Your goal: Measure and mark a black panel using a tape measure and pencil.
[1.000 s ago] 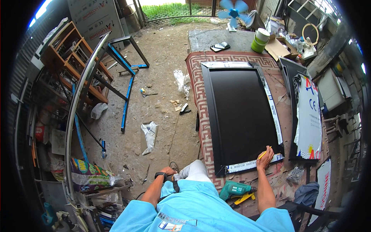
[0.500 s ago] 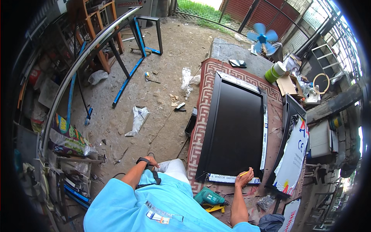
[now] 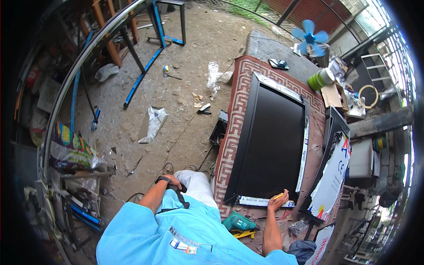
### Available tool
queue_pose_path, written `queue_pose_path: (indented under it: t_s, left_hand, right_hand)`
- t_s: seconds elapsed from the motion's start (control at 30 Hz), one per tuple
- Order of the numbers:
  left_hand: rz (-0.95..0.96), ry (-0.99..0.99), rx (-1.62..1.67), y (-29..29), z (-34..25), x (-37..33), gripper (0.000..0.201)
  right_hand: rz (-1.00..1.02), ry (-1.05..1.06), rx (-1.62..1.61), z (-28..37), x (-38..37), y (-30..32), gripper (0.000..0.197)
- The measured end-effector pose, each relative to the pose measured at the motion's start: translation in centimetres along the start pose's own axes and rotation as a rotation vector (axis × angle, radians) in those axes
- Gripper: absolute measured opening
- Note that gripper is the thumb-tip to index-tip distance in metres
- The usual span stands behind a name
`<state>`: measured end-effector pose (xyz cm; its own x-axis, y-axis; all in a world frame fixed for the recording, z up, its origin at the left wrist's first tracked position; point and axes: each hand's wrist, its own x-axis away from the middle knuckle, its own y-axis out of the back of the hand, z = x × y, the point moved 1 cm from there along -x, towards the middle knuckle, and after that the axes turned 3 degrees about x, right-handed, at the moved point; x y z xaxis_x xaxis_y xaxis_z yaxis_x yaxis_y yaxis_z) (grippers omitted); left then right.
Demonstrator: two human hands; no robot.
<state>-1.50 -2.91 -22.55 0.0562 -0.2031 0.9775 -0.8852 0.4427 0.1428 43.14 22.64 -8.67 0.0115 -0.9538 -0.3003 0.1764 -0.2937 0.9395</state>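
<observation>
My right hand (image 3: 277, 202) rests at the near right corner of a dark framed panel (image 3: 271, 141), with a yellow pencil (image 3: 278, 196) held in its fingers. White printed protective film (image 3: 254, 201) covers parts of the frame's near, right and far edges. My left hand (image 3: 174, 181), below a black wristband, is beside my lap next to a black strap (image 3: 181, 198). Its fingers look curled, and what they hold, if anything, is hidden. Between my body and the panel lies a green power drill (image 3: 238, 221), with a yellow tool (image 3: 244, 234) under it.
The panel lies on a red patterned mat (image 3: 227, 168). A blue fan (image 3: 310, 38), a phone (image 3: 278, 64) and a green-and-white tumbler (image 3: 321, 79) stand or lie beyond it. More film-covered dark frames (image 3: 329, 176) lean at right. Blue-and-black metal frames (image 3: 143, 77) occupy the left floor.
The view has shifted, so most of the scene sits higher in it. My right hand has turned slightly at the panel's corner, still with the pencil. A shoe shows more by my left hand.
</observation>
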Motion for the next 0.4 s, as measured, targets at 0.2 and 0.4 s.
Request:
queue_pose_path:
  t_s: [0.2,0.4]
  left_hand:
    - [0.050,-0.105,-0.347,7.0,-4.8,-0.6,0.082]
    - [-0.081,-0.276,-0.536,15.4,-15.1,4.0,0.070]
  right_hand:
    - [-0.079,-0.214,-0.287,1.5,-1.3,-1.8,0.027]
    - [-0.422,-0.697,0.005,3.0,4.0,3.6,0.027]
